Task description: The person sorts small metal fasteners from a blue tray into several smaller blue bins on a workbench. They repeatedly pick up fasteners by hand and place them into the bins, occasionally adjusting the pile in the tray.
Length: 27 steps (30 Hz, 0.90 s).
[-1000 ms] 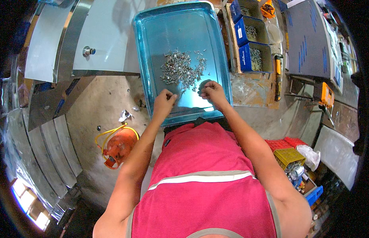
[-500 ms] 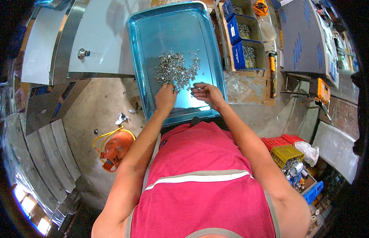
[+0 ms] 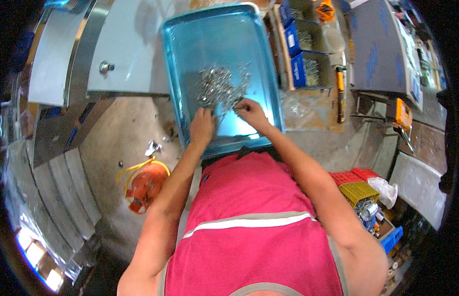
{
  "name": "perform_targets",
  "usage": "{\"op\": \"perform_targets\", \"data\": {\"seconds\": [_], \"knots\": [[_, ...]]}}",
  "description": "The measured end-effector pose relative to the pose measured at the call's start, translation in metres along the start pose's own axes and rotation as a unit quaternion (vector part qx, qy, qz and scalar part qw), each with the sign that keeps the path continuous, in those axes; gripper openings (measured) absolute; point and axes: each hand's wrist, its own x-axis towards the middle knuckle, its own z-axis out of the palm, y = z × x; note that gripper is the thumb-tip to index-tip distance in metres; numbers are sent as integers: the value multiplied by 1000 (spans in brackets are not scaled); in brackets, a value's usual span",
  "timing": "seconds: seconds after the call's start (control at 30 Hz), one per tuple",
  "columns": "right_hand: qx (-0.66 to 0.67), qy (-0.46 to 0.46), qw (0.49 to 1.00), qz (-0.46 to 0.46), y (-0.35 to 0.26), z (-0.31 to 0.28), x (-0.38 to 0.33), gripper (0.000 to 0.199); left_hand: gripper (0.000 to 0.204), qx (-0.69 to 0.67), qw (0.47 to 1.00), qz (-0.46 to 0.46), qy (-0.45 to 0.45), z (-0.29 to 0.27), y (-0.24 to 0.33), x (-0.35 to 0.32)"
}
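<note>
A heap of small silvery metal fasteners, apparently screws or rivets [image 3: 217, 86], lies in a shiny blue sheet-lined tray [image 3: 214, 37] in front of me. At the heap's near left edge is my left hand [image 3: 202, 124], its fingers closed and bent downward. My right hand [image 3: 253, 116] is at the near right edge, fingertips pinched together beside the loose fasteners. Motion blur and the fingers themselves hide what either hand grips.
Blue bins [image 3: 308, 69] of small metal parts stand on a bench to the right, beside a yellow-and-black tool [image 3: 340, 93]. A white panel with a round metal fitting [image 3: 106, 67] is at the left. An orange gas cylinder [image 3: 148, 185] stands on the floor.
My right hand has turned from palm up to palm down, and its fingers have drawn together. The left hand has shifted slightly down and left. The whole view has shifted slightly.
</note>
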Motion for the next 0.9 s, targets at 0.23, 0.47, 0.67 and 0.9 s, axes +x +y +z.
{"op": "perform_targets", "data": {"seconds": [0.23,0.47,0.67,0.9], "knots": [[116,101,986,-60,-163,-75,4,17,20,25,999,24,-4,7,5,10],[-58,482,810,-328,-246,-178,32,8,22,73,994,74,20,4,-7,2],[-165,530,777,-297,-227,-187,48,14,22,80,996,48,9,2,-6,3],[-299,474,778,-284,-212,-193,61,30,19,-589,770,-238,-59,-11,-10,7]]}}
